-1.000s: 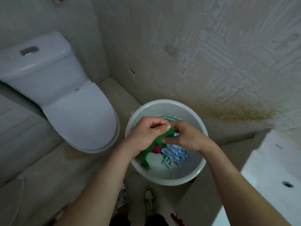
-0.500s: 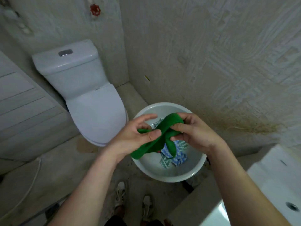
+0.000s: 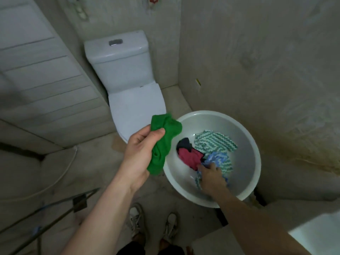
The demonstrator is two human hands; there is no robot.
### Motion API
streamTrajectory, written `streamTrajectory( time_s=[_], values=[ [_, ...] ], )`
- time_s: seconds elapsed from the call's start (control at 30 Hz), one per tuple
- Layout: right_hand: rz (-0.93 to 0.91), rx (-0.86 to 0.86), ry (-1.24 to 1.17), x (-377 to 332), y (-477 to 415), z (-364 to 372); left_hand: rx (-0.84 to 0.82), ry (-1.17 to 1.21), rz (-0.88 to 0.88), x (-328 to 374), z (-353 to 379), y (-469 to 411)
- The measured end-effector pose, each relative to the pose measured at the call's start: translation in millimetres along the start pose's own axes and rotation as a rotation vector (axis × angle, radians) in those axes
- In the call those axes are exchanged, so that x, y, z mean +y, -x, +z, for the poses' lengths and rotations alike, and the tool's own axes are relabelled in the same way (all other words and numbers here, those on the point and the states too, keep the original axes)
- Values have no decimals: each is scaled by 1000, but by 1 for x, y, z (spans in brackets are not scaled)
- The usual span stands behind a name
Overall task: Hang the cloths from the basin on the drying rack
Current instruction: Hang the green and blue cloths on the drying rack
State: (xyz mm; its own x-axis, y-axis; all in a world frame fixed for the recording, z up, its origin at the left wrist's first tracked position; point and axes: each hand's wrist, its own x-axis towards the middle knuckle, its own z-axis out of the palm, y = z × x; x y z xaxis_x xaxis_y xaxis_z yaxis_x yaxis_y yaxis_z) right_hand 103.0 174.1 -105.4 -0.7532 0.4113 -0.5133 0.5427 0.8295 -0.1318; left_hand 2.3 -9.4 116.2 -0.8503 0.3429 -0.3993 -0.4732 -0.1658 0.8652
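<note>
- Head view, centre: left hand (image 3: 141,150) fisted round the bunched green cloth (image 3: 163,142), thumb over it, held up clear of the rim. Probably parked there to free the other hand.
- Centre right: white basin (image 3: 211,122) on the floor. Right hand (image 3: 211,175) is down inside it, fingertips in the blue patterned cloth (image 3: 219,159). Blurred, so grip cannot be told.
- Red cloth (image 3: 189,157) and green zigzag cloth (image 3: 213,140) lie loose in the basin, waiting.
- Lower left: thin metal bars (image 3: 55,214), likely the drying rack, within reach.

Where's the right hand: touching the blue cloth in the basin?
Touching. Head view: fingertips of the right hand sink into the blue cloth, no gap.
</note>
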Motion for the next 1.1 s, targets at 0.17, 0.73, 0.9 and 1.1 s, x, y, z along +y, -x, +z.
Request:
streamTrajectory(
  time_s=[0.17,0.73,0.9,1.1],
  values=[
    [-87,204,-134,-14,-9,-22,89,-36,0,-11,-22,11],
    [-749,-497,-921,-195,149,-185,-112,-328,199,25,-111,108],
    [-952,-449,-596,-263,192,-188,145,-408,300,39,-162,159],
    [-1071,-283,-198,-321,227,-176,509,-701,225,49,-228,230]
  ],
)
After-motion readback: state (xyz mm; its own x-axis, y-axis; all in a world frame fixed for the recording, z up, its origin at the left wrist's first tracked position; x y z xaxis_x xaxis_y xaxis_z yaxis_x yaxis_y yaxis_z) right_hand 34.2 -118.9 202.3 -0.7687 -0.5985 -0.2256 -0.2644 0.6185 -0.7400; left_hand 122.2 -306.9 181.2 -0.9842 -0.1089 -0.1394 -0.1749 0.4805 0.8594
